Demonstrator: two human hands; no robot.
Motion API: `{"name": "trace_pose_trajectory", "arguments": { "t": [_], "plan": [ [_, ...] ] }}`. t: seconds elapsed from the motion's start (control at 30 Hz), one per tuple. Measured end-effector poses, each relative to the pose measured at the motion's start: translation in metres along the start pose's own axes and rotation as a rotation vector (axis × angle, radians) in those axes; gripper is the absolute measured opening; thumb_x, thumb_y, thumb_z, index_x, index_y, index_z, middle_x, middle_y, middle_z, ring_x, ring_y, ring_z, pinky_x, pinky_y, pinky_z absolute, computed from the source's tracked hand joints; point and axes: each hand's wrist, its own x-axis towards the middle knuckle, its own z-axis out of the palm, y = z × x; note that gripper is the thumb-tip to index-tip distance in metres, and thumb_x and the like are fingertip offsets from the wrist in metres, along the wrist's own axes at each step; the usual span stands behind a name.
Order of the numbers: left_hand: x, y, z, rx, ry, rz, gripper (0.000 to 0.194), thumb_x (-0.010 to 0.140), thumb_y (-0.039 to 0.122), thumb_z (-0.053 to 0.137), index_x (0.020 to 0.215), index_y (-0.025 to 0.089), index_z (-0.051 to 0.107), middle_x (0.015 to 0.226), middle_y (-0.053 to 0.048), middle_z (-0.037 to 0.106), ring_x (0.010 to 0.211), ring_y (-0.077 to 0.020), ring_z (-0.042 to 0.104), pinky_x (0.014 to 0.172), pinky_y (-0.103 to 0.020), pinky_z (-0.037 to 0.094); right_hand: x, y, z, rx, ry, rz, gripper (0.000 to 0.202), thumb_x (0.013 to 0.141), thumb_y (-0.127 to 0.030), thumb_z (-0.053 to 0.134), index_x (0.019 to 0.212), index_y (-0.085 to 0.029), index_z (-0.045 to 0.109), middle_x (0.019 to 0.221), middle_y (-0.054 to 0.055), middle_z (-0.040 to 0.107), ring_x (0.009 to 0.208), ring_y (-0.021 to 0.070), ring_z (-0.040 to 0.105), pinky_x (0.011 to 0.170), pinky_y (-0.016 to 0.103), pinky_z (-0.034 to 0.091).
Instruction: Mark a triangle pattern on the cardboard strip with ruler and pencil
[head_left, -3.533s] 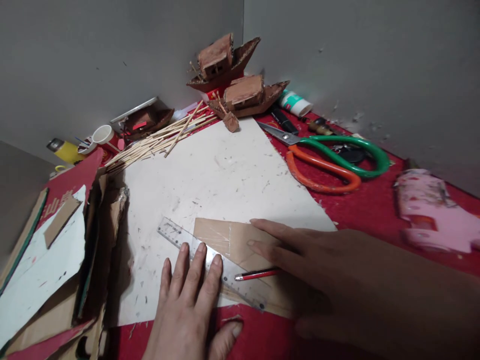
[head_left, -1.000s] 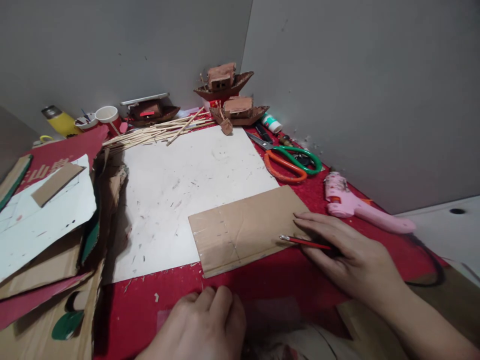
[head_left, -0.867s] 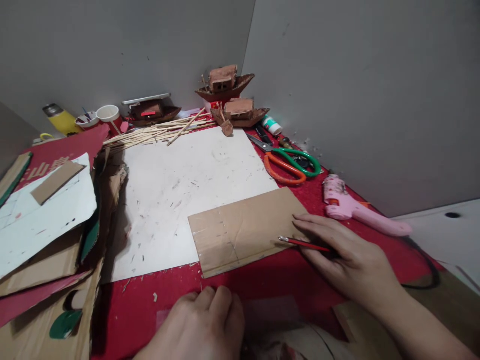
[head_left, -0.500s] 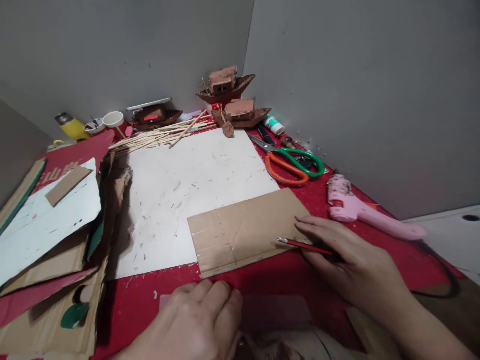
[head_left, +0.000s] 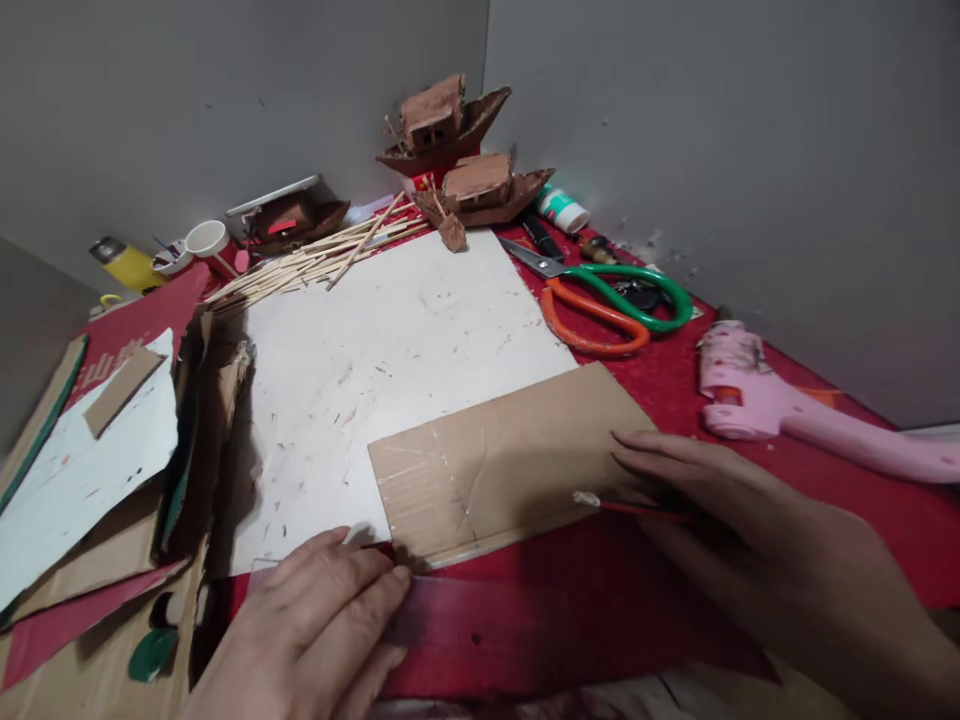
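Observation:
A brown cardboard piece (head_left: 517, 450) lies askew across the white sheet's lower right corner and the red table covering. Along its near edge, a clear plastic strip (head_left: 465, 610), apparently a ruler, has a small hole in it. My left hand (head_left: 322, 620) is closed over the strip's left part, fingers together, close to the cardboard's lower left corner. A red pencil (head_left: 622, 506) is held in my right hand (head_left: 757, 530), its pale end pointing left over the cardboard. Fingertips of that hand rest at the cardboard's right edge.
Scissors (head_left: 600, 300) with green and orange handles and a pink glue gun (head_left: 795, 400) lie on the right. Cardboard scraps (head_left: 105, 560) pile up on the left. Thin sticks (head_left: 315, 250), model boats (head_left: 480, 185) and a paper cup (head_left: 210, 245) stand at the back.
My left hand has moved left and a little forward, with its fingers lying flatter. The clear strip has come up closer to the cardboard. The view has shifted slightly; my right hand still holds the pencil.

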Motion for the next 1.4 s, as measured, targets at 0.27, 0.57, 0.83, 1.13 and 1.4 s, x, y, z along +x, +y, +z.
{"name": "trace_pose_trajectory", "arguments": {
  "t": [0.27, 0.57, 0.83, 1.13, 1.4],
  "plan": [
    [0.005, -0.015, 0.011, -0.024, -0.035, -0.053, 0.029, 0.095, 0.026, 0.056, 0.122, 0.020, 0.064, 0.113, -0.006, 0.072, 0.106, -0.0201, 0.068, 0.106, -0.041, 0.050, -0.001, 0.000, -0.002, -0.001, 0.023, -0.127, 0.027, 0.095, -0.028, 0.050, 0.119, -0.020, 0.059, 0.119, 0.013, 0.071, 0.096, 0.0254, 0.074, 0.071, 0.029, 0.061],
    [0.017, -0.020, 0.017, 0.002, -0.054, -0.077, 0.030, 0.093, 0.009, 0.048, 0.118, 0.020, 0.062, 0.106, -0.005, 0.074, 0.098, -0.0185, 0.069, 0.106, -0.049, 0.046, 0.000, -0.001, -0.002, 0.048, 0.026, -0.124, 0.030, 0.096, -0.033, 0.046, 0.122, -0.023, 0.058, 0.117, 0.010, 0.072, 0.092, 0.0234, 0.075, 0.076, 0.027, 0.061],
    [0.013, -0.017, 0.022, -0.016, -0.085, -0.075, 0.038, 0.092, 0.008, 0.050, 0.127, 0.020, 0.060, 0.119, -0.008, 0.070, 0.115, -0.0219, 0.061, 0.112, -0.053, 0.039, 0.001, 0.001, -0.003, 0.000, 0.014, -0.155, 0.029, 0.099, -0.036, 0.041, 0.121, -0.024, 0.055, 0.112, 0.010, 0.073, 0.083, 0.0218, 0.076, 0.064, 0.025, 0.061],
    [0.009, -0.017, 0.025, 0.030, -0.121, -0.057, 0.037, 0.092, 0.009, 0.053, 0.127, 0.019, 0.061, 0.118, -0.009, 0.067, 0.116, -0.0243, 0.059, 0.108, -0.054, 0.043, 0.004, -0.002, -0.006, -0.030, 0.019, -0.171, 0.028, 0.100, -0.034, 0.038, 0.120, -0.022, 0.055, 0.109, 0.013, 0.073, 0.083, 0.0213, 0.076, 0.065, 0.025, 0.061],
    [0.006, -0.021, 0.033, 0.108, -0.050, -0.027, 0.041, 0.093, 0.003, 0.046, 0.129, 0.015, 0.061, 0.116, -0.014, 0.065, 0.110, -0.0258, 0.060, 0.099, -0.055, 0.049, 0.004, -0.003, -0.002, -0.034, 0.070, -0.102, 0.033, 0.101, -0.047, 0.034, 0.112, -0.027, 0.059, 0.105, 0.008, 0.076, 0.082, 0.0188, 0.077, 0.065, 0.024, 0.063]
  ]
}}
